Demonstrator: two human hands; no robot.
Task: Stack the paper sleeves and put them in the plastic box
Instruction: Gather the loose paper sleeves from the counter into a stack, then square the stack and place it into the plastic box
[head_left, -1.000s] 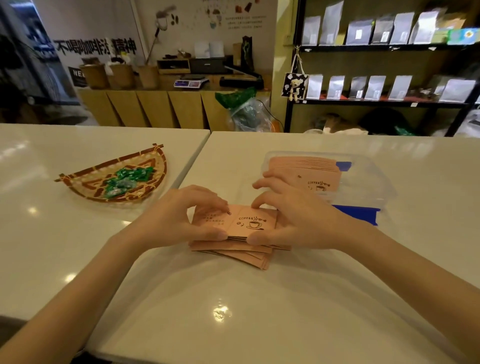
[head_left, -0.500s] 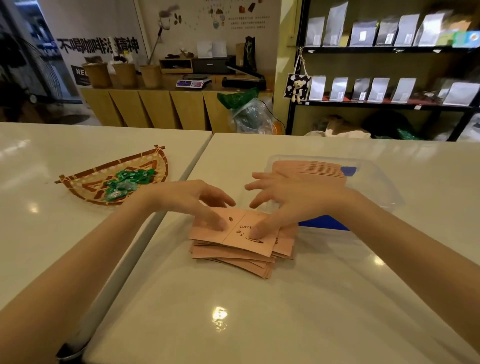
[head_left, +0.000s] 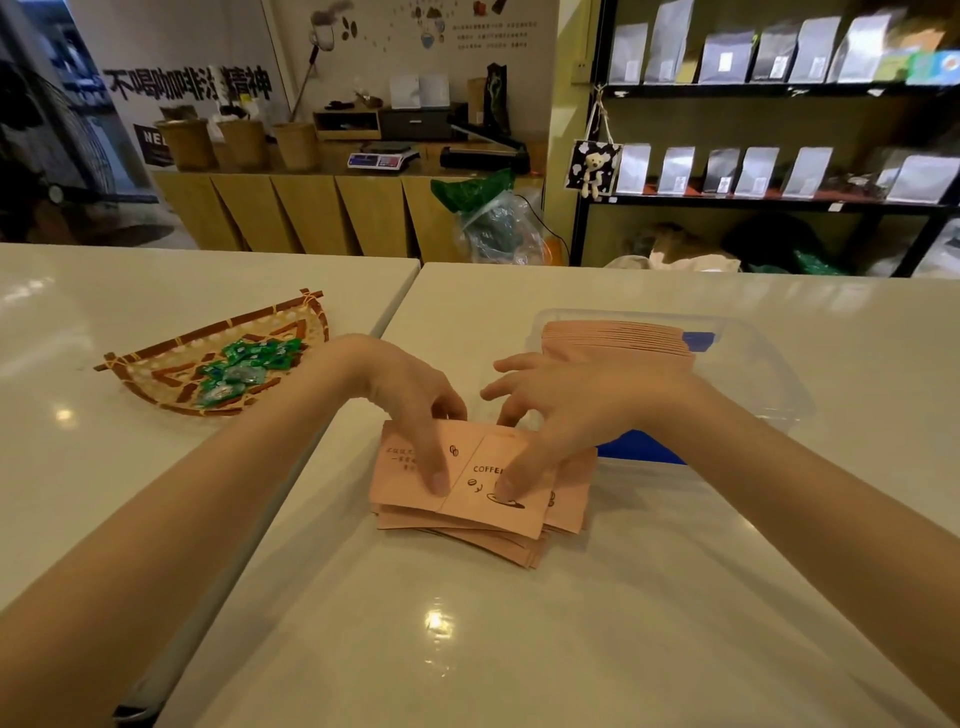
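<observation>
A loose pile of pink paper sleeves (head_left: 470, 525) printed with a coffee cup lies on the white table in front of me. My left hand (head_left: 410, 395) pinches the top sleeve's left half, thumb pressing on its face. My right hand (head_left: 561, 410) holds the same sleeve's right half, fingers spread, thumb on the print. Behind my right hand stands a clear plastic box (head_left: 769, 374) with a neat stack of pink sleeves (head_left: 613, 338) inside and a blue part showing.
A woven fan-shaped basket (head_left: 156, 374) with green wrapped candies sits on the left table. A seam (head_left: 379, 332) runs between the two white tables. Beyond the tables are a wooden counter and black shelves with pouches.
The hands and the pile sit slightly further toward me and lower in view; both thumbs have slid down onto the top sleeve. The head view has tilted a little.
</observation>
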